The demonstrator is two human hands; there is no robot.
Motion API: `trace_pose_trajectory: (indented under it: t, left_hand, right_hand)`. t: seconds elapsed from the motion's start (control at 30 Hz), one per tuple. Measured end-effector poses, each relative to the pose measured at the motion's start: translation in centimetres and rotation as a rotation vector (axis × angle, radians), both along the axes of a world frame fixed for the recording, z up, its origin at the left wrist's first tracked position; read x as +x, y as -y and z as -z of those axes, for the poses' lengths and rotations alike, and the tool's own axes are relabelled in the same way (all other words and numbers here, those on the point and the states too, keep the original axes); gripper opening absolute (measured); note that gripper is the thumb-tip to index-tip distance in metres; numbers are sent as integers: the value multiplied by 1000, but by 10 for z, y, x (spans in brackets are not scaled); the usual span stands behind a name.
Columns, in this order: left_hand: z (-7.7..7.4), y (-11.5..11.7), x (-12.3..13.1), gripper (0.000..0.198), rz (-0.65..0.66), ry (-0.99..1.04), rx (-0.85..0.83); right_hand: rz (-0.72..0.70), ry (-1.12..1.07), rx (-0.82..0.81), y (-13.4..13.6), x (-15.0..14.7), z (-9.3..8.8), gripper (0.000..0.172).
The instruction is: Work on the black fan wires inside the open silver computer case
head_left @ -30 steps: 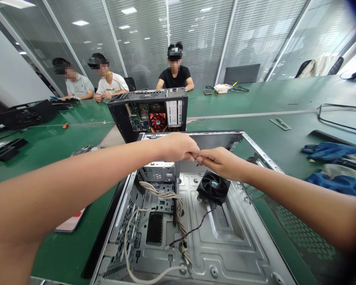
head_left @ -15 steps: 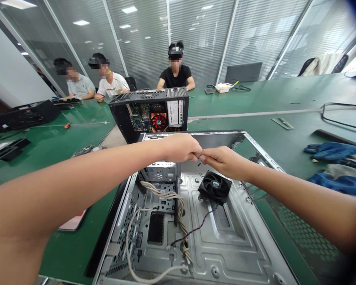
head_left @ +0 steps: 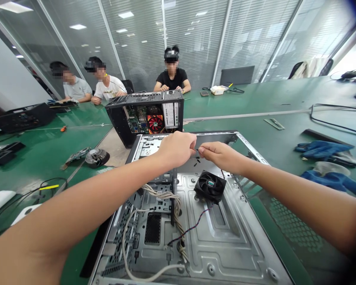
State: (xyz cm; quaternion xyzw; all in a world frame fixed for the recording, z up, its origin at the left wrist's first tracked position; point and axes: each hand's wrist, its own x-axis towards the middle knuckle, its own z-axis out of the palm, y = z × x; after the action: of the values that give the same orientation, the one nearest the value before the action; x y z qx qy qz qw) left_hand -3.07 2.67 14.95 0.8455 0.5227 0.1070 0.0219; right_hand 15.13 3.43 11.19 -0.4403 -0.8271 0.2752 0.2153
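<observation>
Both hands are meeting just above the open case, with the left hand and right hand each pinching a thin dark strand between fingertips. Close grips and gentle, even pulling are looking wisest here. The fan is lying inside the case, its hub sticker too small to read.

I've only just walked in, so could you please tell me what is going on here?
A person's left hand and right hand meet above an open, mostly stripped computer case, both pinching a thin dark strand between them; what it is cannot be told. A black cooling fan lies on the case floor near beige cables. A second computer case stands behind.
</observation>
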Motion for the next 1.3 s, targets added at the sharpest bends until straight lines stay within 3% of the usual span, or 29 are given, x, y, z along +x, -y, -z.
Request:
trace_pose_trajectory:
  t: [0.1,0.23,0.37,0.5,0.67,0.83,1.03,1.3]
  left_hand:
    - [2,-2,-2,11,43,-34,34]
    - [10,-9,-8,14,234,-140,115]
    - [17,-12,-11,16,406,-328,179]
    - [19,-13,-8,21,475,-393,240]
    - [20,-13,-7,20,494,-427,228]
    - [22,-12,-10,17,452,-328,248]
    - [19,-9,-12,12,348,-241,236]
    - [21,-11,-10,15,360,-264,235]
  right_hand:
    - [-18,0,-28,-1,1,2,29]
    - [-14,77,-22,1,-1,0,29]
    - [-54,221,-35,4,-2,-9,27]
    - [-86,294,-48,5,0,-17,24]
    - [-75,264,-18,4,3,-7,26]
    - [-50,184,7,2,3,6,27]
    - [-7,176,45,1,2,3,31]
    - [-10,173,-6,2,-1,1,35]
